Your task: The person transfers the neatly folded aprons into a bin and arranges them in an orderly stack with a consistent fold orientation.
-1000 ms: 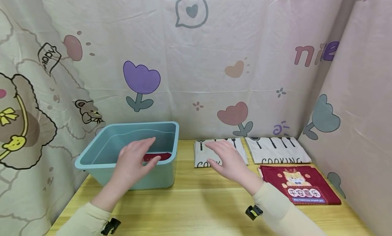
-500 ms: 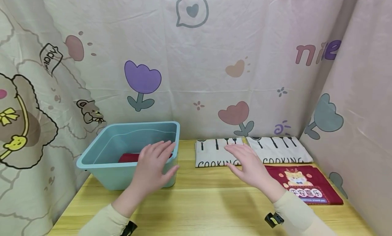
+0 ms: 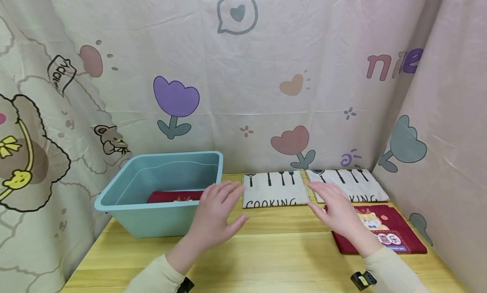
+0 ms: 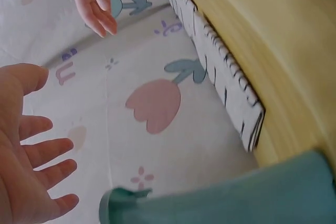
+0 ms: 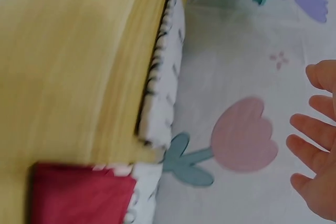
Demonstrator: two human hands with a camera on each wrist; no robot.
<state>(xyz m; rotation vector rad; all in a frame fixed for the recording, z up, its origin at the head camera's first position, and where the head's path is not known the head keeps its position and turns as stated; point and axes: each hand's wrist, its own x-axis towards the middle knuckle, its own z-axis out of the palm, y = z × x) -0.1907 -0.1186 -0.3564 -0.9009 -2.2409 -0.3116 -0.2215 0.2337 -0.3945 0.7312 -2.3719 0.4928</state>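
Observation:
My left hand hovers above the table just right of the teal bin, its fingers spread and holding nothing. A folded red cloth lies inside the bin, partly hidden by the front wall. Over the near right part of the table hangs my right hand, also holding nothing. It covers part of a folded red cloth with a cartoon animal print. Behind the hands lie two folded white cloths: the left white cloth shows the word COOKING, and the right white cloth is partly covered by my right fingers.
A light wooden table carries everything. A pale printed curtain closes off the back and both sides. In the left wrist view the bin rises close to the left hand.
Both hands have moved to the right with nothing in them. My left hand has passed from over the bin to its right side, uncovering more of the red cloth inside.

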